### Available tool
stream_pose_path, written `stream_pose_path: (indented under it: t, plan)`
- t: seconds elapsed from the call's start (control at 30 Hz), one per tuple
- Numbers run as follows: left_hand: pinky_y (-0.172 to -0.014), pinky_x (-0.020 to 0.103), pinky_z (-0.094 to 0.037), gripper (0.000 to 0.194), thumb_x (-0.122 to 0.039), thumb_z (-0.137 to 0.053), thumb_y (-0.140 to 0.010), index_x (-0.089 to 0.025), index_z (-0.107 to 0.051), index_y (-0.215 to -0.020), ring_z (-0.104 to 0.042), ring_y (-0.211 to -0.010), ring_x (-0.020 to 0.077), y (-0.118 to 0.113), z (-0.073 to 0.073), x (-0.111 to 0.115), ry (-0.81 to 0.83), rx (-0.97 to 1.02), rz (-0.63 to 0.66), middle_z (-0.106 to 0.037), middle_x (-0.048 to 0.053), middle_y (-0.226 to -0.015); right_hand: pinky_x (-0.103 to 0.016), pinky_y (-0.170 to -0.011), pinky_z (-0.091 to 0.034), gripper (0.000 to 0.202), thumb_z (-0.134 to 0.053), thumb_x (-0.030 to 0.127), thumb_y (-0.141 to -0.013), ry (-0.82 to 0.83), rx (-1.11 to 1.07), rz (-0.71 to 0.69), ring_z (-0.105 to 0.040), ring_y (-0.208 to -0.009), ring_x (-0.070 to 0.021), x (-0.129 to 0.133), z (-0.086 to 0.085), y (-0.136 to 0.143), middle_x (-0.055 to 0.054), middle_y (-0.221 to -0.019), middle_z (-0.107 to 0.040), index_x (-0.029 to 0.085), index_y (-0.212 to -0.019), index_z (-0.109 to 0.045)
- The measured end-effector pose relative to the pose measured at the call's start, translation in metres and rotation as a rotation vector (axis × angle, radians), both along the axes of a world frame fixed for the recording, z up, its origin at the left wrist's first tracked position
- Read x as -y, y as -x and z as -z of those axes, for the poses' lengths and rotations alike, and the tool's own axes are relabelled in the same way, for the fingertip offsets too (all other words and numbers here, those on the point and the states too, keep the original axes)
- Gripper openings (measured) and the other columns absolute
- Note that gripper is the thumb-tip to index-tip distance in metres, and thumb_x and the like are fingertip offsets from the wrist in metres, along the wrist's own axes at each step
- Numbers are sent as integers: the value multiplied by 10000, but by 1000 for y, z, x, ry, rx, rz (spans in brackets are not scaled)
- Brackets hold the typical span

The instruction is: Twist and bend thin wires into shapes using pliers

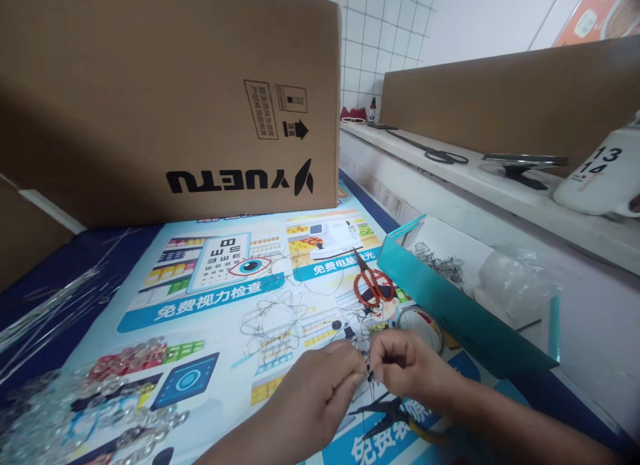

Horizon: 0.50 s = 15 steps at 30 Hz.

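Note:
My left hand (333, 382) and my right hand (403, 360) meet at the lower middle, fingertips pinched. Between them is a thin wire piece (371, 375) with small dark bits on it; its details are too small to make out. Just beyond my fingers lie red-handled scissors (373, 286) with a tangle of thin dark wire by them. Pliers (395, 413) with dark jaws and a yellowish handle rest below my right hand. A loose coil of thin wire (274, 324) is left of the scissors, and a round wire spool (425, 326) sits behind my right hand.
Clear beads (120, 392) are heaped at lower left, with straight wires (55, 312) behind. A turquoise box (460, 318) at right holds wire pieces and a plastic bag. A large carton (175, 105) stands at the back. A ledge (415, 145) carries scissors, a stand and a mug (603, 175).

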<state>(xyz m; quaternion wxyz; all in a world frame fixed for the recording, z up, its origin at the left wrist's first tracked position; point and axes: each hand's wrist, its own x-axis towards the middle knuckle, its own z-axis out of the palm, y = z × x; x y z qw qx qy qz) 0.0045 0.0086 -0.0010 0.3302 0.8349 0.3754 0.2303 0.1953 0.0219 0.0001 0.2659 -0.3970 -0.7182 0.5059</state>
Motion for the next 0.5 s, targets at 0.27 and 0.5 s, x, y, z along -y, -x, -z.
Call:
stream_pose_path:
  t: [0.27, 0.5]
  plan:
    - [-621, 219, -356, 153, -180, -385, -888, -195, -473, -764, -482, -689, 123, 2, 0, -3, 89, 82, -37, -517, -20, -748, -200, -560, -366, 152, -473, 24, -674, -486, 102, 1, -477, -619, -104, 1, 0, 1, 22, -656, -488, 176, -676, -480]
    - [-609, 204, -357, 153, -174, -404, -871, -187, -487, -744, -473, -667, 115, 0, -2, -6, 201, 97, -55, -518, -29, -718, -300, -702, -412, 142, -468, 76, -792, -921, 273, -94, -507, -754, -166, 2, -13, -6, -63, -790, -584, 158, -857, -564]
